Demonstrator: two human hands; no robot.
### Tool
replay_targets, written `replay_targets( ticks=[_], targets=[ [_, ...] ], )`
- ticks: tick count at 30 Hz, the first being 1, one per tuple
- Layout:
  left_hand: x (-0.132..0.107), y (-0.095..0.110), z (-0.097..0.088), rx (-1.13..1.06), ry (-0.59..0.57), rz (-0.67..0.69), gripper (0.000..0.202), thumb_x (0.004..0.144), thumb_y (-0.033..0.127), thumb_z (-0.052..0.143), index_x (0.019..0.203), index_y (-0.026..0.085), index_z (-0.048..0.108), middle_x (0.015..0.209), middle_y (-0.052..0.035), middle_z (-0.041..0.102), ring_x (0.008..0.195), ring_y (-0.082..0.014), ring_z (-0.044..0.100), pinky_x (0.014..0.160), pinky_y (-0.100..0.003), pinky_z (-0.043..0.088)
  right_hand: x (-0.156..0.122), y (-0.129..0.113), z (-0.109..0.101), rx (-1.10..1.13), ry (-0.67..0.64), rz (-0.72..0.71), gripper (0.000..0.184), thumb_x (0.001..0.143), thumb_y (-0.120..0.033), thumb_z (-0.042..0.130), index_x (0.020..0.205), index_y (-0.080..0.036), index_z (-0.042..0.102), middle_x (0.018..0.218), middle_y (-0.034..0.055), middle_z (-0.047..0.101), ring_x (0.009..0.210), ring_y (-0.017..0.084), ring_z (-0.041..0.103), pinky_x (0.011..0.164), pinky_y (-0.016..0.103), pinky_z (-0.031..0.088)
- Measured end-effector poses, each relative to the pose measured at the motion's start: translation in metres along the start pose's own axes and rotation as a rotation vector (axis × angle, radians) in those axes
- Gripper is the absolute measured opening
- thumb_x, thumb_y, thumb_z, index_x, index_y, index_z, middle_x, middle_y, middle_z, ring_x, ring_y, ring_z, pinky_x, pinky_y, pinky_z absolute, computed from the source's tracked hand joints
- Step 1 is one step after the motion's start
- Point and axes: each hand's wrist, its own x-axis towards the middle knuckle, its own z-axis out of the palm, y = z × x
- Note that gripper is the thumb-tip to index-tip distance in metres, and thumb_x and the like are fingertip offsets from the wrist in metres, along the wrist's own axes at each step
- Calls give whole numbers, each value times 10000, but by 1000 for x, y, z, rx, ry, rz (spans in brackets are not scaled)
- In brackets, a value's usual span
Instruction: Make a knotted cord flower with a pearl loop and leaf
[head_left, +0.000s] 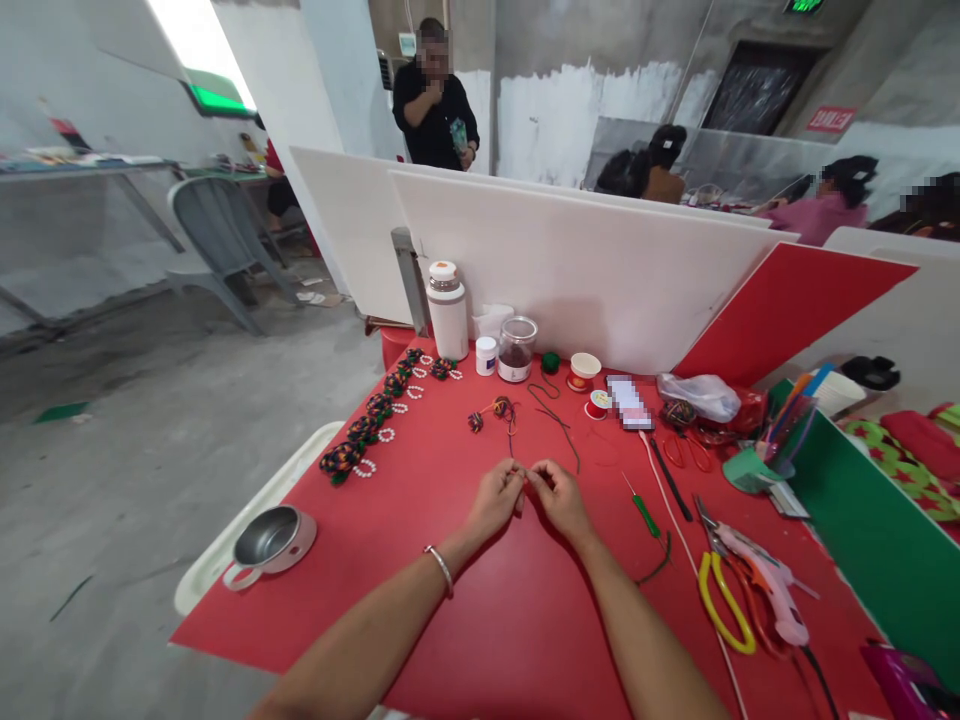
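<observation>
My left hand (497,498) and my right hand (559,500) meet fingertip to fingertip over the middle of the red table. Both are closed in a pinch on a thin strand of yarn (512,444), whose end between the fingers is mostly hidden. The strand leads back to a small multicoloured yarn bundle (502,407). Beside that bundle lies a dark knotted yarn piece (475,422), joined by an orange strand. A loose dark cord (559,420) curves just beyond my right hand. A bracelet circles my left wrist.
Knotted charms (363,430) with bead loops line the left. A metal cup (274,540) stands front left. A flask (447,315), jar (517,350) and phone (630,403) are behind. At right lie a green-handled hook (645,514), yellow-handled pliers (724,600) and a pink glue gun (772,580).
</observation>
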Motion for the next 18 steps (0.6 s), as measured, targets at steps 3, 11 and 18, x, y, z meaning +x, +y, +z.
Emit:
replay_targets(
  ticks=[3, 11, 18],
  targets=[
    [-1, 2, 0, 0, -1, 2, 243, 903, 408, 451, 788, 203, 513, 433, 57, 518, 405, -122, 480, 485, -227, 355, 0, 1, -1, -5, 1, -5, 281, 926, -448, 552, 791, -210, 613, 761, 10, 641, 716, 171, 587, 676, 275, 452],
    [0, -2, 2, 25, 7, 18, 307, 907, 475, 445, 788, 203, 526, 437, 55, 513, 410, -127, 471, 495, -236, 366, -2, 0, -3, 195, 32, 77, 258, 828, -381, 668, 1007, -198, 632, 914, 54, 690, 811, 181, 649, 706, 283, 513],
    [-3, 0, 4, 112, 24, 47, 306, 906, 461, 454, 761, 204, 535, 462, 40, 527, 445, -137, 494, 516, -242, 355, -1, 11, -1, 343, 39, 115, 349, 768, -352, 736, 1064, -209, 619, 950, 52, 692, 868, 173, 673, 736, 277, 548]
  ],
)
